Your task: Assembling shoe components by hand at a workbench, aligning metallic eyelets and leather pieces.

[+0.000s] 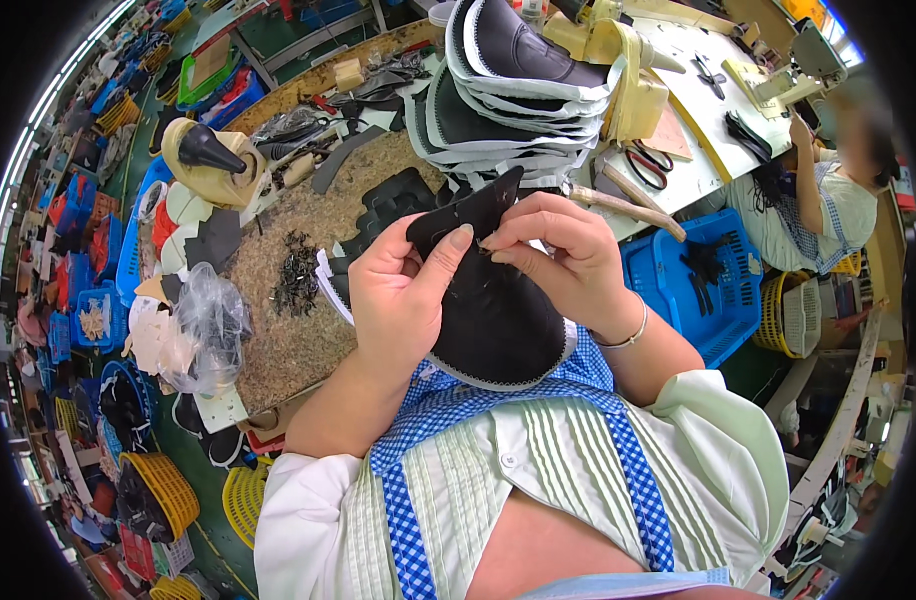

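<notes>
A black shoe upper (503, 335) with a pale stitched edge is held in front of my chest. My left hand (403, 285) is closed around its narrower upper part, the thumb lying on the black surface. Thumb and fingertips of my right hand (568, 255) pinch together at the upper's edge; any small piece between them is too tiny to make out. Behind my hands rises a stack of similar uppers (518, 110), black with white edging. More black pieces (393, 205) lie on the bench just beyond my left hand.
The brown worktop (308, 350) carries black scraps (298, 275), a clear plastic bag (206, 325) and a cream machine (213, 160). A hammer (628, 208) and scissors (648, 165) lie right of the stack. Beyond a blue basket (713, 290), a co-worker (828, 190) sits.
</notes>
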A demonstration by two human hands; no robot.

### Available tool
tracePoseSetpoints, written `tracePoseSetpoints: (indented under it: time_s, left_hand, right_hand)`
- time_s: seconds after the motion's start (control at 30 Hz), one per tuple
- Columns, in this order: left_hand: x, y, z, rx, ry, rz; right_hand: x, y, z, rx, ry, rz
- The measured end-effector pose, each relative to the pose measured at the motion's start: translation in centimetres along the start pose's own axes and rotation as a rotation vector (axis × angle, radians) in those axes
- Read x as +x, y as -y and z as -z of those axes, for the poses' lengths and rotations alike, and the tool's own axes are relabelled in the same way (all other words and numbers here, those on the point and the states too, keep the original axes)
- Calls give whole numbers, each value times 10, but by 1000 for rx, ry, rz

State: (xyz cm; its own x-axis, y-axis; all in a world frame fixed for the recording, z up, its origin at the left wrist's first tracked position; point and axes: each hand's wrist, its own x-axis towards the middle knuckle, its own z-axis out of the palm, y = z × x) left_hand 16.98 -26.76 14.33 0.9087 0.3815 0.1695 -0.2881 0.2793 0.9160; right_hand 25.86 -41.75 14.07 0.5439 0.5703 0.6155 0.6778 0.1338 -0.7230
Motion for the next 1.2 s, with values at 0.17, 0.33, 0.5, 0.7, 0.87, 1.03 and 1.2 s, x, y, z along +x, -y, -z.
tracePoseSetpoints:
  time_s: [0.17,0.33,0.5,0.7,0.87,1.03,1.2]
  left_hand:
    - [-2,7,9,455,36,-157]
    - [-5,7,9,362,123,-207]
    - [-6,11,15,31,134,-41]
    - [2,6,26,-354,240,271]
    - [6,9,26,-515,281,406]
    - [6,12,27,-517,270,444]
    - [2,13,22,-476,261,332]
  right_hand:
    - [1,-2,5,20,59,-39]
    - [-12,7,-17,520,-237,-312]
    - [-21,7,-8,567,-82,-316]
    - [4,14,17,-2,-13,66]
    - [14,18,23,-17,-81,85]
    - [9,19,17,321,35,-251]
    - [10,18,12,543,45,-398]
